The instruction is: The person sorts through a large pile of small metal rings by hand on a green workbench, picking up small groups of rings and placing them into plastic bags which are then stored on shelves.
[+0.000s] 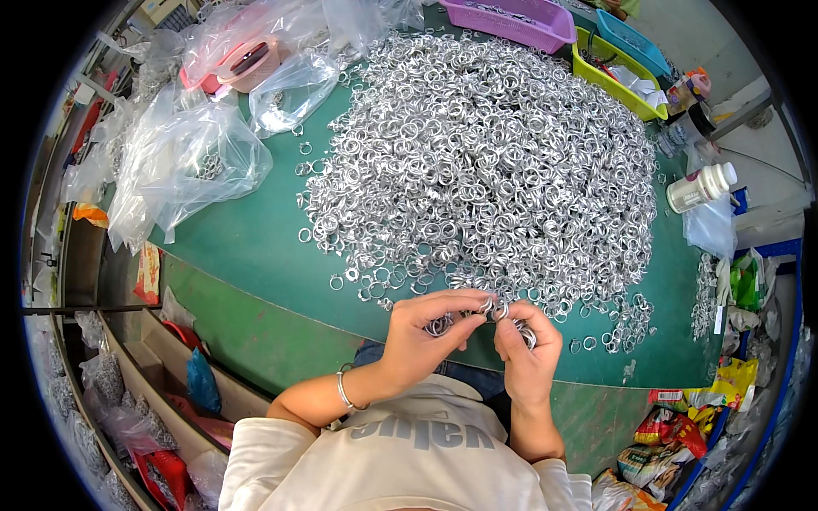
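Both my hands are together at the near edge of the green table, in front of a wide pile of silver metal rings [486, 153]. My left hand [419, 341] is closed, with some rings [439, 324] tucked in its curled fingers and its thumb and forefinger pinching at a ring [487, 307]. Close beside it, my right hand [530, 353] is also closed. It pinches another ring [501, 312] at its fingertips and keeps several more rings [526, 333] against the fingers. The two pinched rings nearly meet; whether they touch I cannot tell.
Clear plastic bags [183, 162] and a pink basket [249, 66] lie at the left. Purple [511, 25], yellow-green [626, 85] and blue [632, 41] baskets line the far side. A white bottle [701, 188] is at the right. Small ring clusters [629, 328] lie near the front edge.
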